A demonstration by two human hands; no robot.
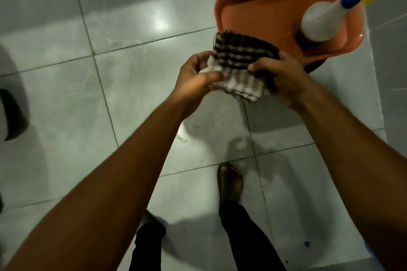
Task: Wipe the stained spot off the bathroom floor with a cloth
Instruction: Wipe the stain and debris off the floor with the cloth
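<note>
Pale floor tiles (66,105) show what seems a yellowish stain (183,139), unwiped, while left hand (196,81) and right hand (278,79) grip the folded cloth (240,66).

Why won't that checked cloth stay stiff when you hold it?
The cloth is probably soft and floppy: it folds between the left hand and right hand. It looks light, and its woven surface likely grips rather than slips.

Folded checked cloth (240,66) held above floor; yellowish stain (183,139) below.

Spray bottle (323,21) nozzle cut off at top edge, left foot (152,219) behind forearm
</note>
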